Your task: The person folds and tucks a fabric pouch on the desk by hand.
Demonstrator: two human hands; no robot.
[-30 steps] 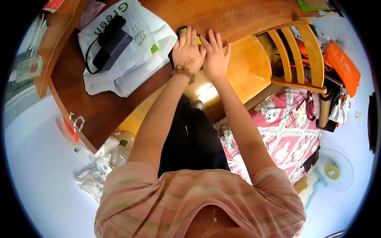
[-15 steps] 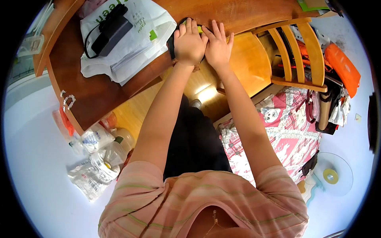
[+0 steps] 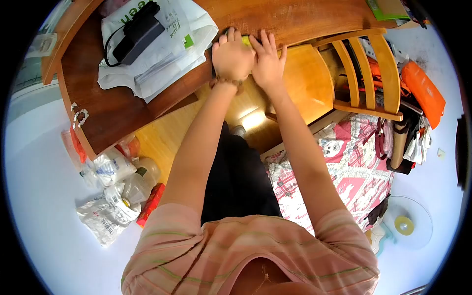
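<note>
My left hand [image 3: 232, 60] lies palm down at the desk's front edge, its fingers stretched forward. Beneath it and between the hands shows a small yellow patch [image 3: 246, 40] of an item with some dark edge; the hands cover most of it and I cannot tell its kind. My right hand [image 3: 268, 63] rests close beside the left one, fingers straight and spread, thumb side against the left hand. A beaded bracelet [image 3: 227, 82] circles my left wrist.
On the brown desk [image 3: 290, 17] a white plastic bag [image 3: 172, 64] lies to the left, under a black device with a strap [image 3: 139, 39]. A wooden chair [image 3: 307, 78] stands to the right. Bags [image 3: 110, 211] sit at lower left; a pink patterned cloth [image 3: 339, 162] lies at right.
My left hand has slid slightly and its wrist has turned, so the bracelet now shows. Less of the item's dark edge is visible. The whole view has shifted slightly.
</note>
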